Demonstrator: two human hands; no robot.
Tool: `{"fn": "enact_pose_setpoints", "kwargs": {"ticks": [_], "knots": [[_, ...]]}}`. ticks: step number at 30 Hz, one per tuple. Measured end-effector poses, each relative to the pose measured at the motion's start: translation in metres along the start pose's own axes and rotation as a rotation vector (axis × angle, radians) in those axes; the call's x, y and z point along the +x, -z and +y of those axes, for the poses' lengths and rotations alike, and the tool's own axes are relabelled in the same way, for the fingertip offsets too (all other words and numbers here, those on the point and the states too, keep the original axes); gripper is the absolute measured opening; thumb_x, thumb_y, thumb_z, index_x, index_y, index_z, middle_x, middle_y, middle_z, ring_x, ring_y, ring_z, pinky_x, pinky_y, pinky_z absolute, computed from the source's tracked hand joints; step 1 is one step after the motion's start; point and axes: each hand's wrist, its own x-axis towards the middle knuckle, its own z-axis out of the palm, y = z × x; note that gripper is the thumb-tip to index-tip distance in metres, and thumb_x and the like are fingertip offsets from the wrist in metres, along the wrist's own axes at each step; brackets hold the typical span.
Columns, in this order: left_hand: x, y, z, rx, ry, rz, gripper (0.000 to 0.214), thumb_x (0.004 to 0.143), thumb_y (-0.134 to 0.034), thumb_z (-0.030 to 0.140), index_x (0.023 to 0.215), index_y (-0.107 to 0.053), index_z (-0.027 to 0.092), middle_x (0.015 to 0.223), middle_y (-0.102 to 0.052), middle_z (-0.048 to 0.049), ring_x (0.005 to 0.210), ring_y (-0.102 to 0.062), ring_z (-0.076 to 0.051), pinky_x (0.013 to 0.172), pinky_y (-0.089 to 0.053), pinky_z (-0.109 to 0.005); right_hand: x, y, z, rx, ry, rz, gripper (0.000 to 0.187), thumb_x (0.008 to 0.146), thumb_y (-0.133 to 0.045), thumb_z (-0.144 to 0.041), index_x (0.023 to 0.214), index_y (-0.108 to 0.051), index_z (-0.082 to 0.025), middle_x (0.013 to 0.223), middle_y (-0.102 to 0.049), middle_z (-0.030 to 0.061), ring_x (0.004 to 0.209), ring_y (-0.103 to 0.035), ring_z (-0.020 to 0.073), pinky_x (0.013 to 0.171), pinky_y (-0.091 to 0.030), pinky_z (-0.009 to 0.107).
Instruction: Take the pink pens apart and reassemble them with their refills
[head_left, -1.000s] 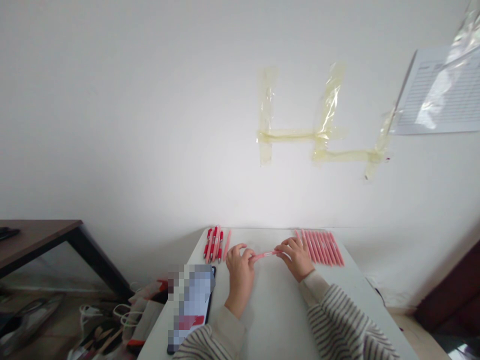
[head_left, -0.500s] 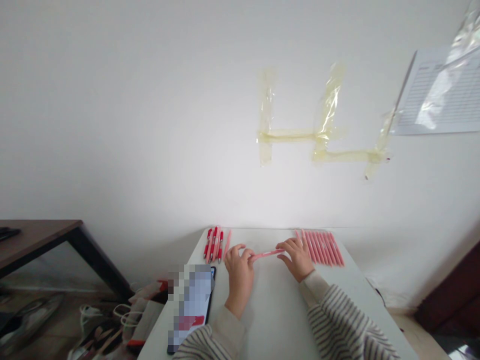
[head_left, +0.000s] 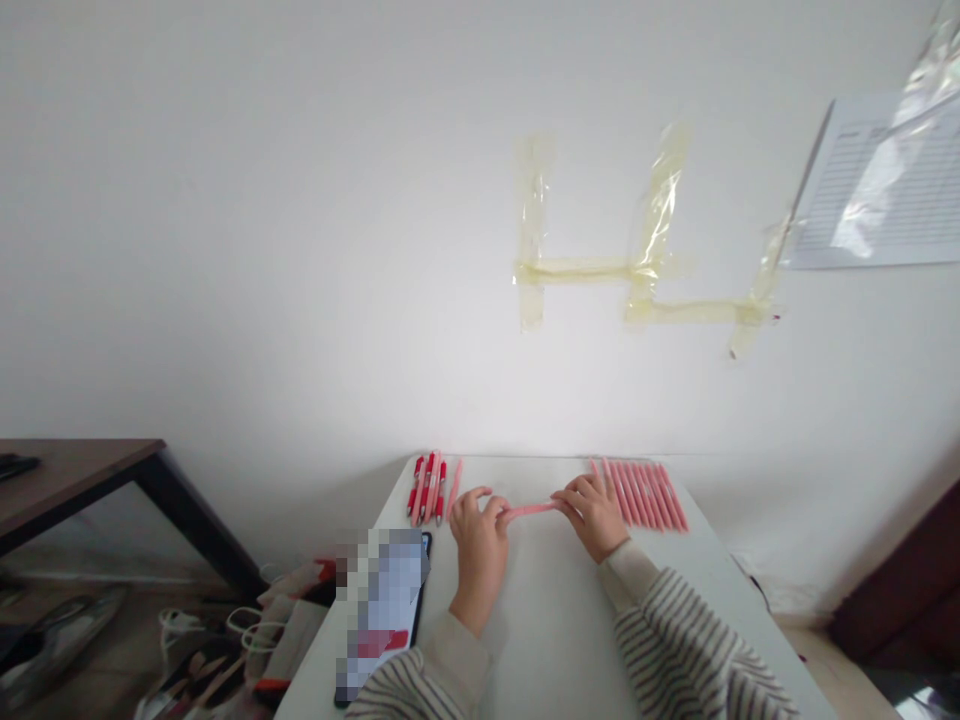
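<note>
A pink pen (head_left: 534, 509) lies level between my two hands, just above the white table (head_left: 555, 610). My left hand (head_left: 480, 535) pinches its left end between thumb and fingers. At the other end, the thumb and fingertips of my right hand (head_left: 592, 515) are closed on it. Several pink pens (head_left: 649, 497) lie side by side in a row to the right of my right hand. Beyond my left hand is a group of red and pink pens (head_left: 427, 490), with a single pink pen (head_left: 456, 488) beside it.
A phone (head_left: 382, 620), partly blurred out, lies at the table's left edge. The white wall (head_left: 300, 250) rises right behind the table, with yellowed tape (head_left: 585, 272) and a taped paper sheet (head_left: 877, 190). A brown desk (head_left: 75, 470) and bags (head_left: 292, 630) stand at the left.
The fingers of my right hand have closed more firmly on the pen's right end, and the pen has turned slightly more level. My left hand has barely moved.
</note>
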Motion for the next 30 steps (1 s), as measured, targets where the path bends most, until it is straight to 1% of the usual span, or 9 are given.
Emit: {"fn": "enact_pose_setpoints", "kwargs": {"ticks": [5,7,10,12,18,24,26,30], "knots": [[-0.0006,-0.0001,-0.0003,0.03,0.022,0.013,0.011,0.085,-0.063,0.025,0.084,-0.074,0.027,0.112,-0.059,-0.0061,0.112,-0.05,-0.026,0.102,-0.041,-0.049,0.0,0.0021,0.0009,0.022,0.007,-0.027,0.026,0.093,-0.062,-0.038,0.118,-0.067,-0.034,0.101,-0.07,0.0036,0.108,-0.056,0.0261,0.1,-0.042,0.048],[-0.0007,-0.0007,-0.0008,0.036,0.037,0.014,0.012,0.085,-0.063,0.025,0.084,-0.074,0.027,0.114,-0.059,-0.0062,0.112,-0.049,-0.027,0.102,-0.041,-0.049,0.0003,0.0037,0.001,0.038,0.01,-0.042,0.026,0.091,-0.064,-0.035,0.117,-0.066,-0.034,0.104,-0.07,0.0032,0.109,-0.056,0.0264,0.1,-0.041,0.048],[-0.0004,-0.0021,-0.0023,0.027,0.034,0.004,0.013,0.085,-0.062,0.025,0.083,-0.074,0.027,0.114,-0.059,-0.0064,0.112,-0.049,-0.027,0.102,-0.041,-0.05,0.0007,0.0056,-0.0003,0.062,-0.002,-0.045,0.018,0.091,-0.064,-0.028,0.108,-0.068,-0.032,0.103,-0.07,0.0022,0.11,-0.056,0.026,0.102,-0.04,0.049],[-0.0002,-0.0031,-0.0034,0.017,0.025,-0.001,0.013,0.086,-0.061,0.026,0.083,-0.074,0.027,0.113,-0.059,-0.0063,0.112,-0.048,-0.026,0.102,-0.041,-0.05,0.001,0.006,-0.0011,0.066,-0.014,-0.04,0.014,0.091,-0.064,-0.028,0.104,-0.069,-0.032,0.102,-0.07,0.0017,0.11,-0.056,0.0255,0.103,-0.039,0.049],[-0.0001,-0.0037,-0.004,0.006,0.017,0.009,0.015,0.087,-0.06,0.027,0.082,-0.074,0.027,0.112,-0.058,-0.0061,0.112,-0.049,-0.025,0.103,-0.042,-0.051,0.001,0.0038,0.0007,0.035,-0.003,-0.034,0.016,0.095,-0.06,-0.034,0.108,-0.069,-0.034,0.1,-0.071,0.0012,0.108,-0.055,0.0241,0.103,-0.038,0.048],[0.0001,-0.0016,-0.0011,-0.01,0.019,0.012,0.012,0.086,-0.061,0.029,0.083,-0.073,0.027,0.111,-0.059,-0.0062,0.112,-0.05,-0.026,0.102,-0.041,-0.05,0.0007,0.0017,-0.0001,0.032,-0.023,-0.02,0.018,0.097,-0.056,-0.041,0.101,-0.072,-0.033,0.097,-0.07,0.0021,0.106,-0.057,0.0241,0.104,-0.037,0.049],[0.0001,-0.0005,-0.0003,-0.012,0.016,0.009,0.012,0.086,-0.062,0.029,0.083,-0.073,0.026,0.111,-0.059,-0.0064,0.112,-0.05,-0.026,0.103,-0.041,-0.05,0.0004,0.0013,-0.0002,0.029,-0.019,-0.025,0.019,0.097,-0.055,-0.04,0.103,-0.072,-0.034,0.096,-0.07,0.0023,0.105,-0.057,0.0238,0.104,-0.037,0.049],[-0.0003,0.001,0.0001,0.008,0.026,0.011,0.014,0.087,-0.06,0.028,0.084,-0.074,0.026,0.112,-0.059,-0.0069,0.112,-0.05,-0.026,0.102,-0.041,-0.05,-0.0002,0.0033,-0.0008,0.042,-0.02,-0.052,0.024,0.096,-0.056,-0.039,0.117,-0.067,-0.034,0.101,-0.07,0.003,0.108,-0.057,0.0245,0.104,-0.038,0.049]]}}
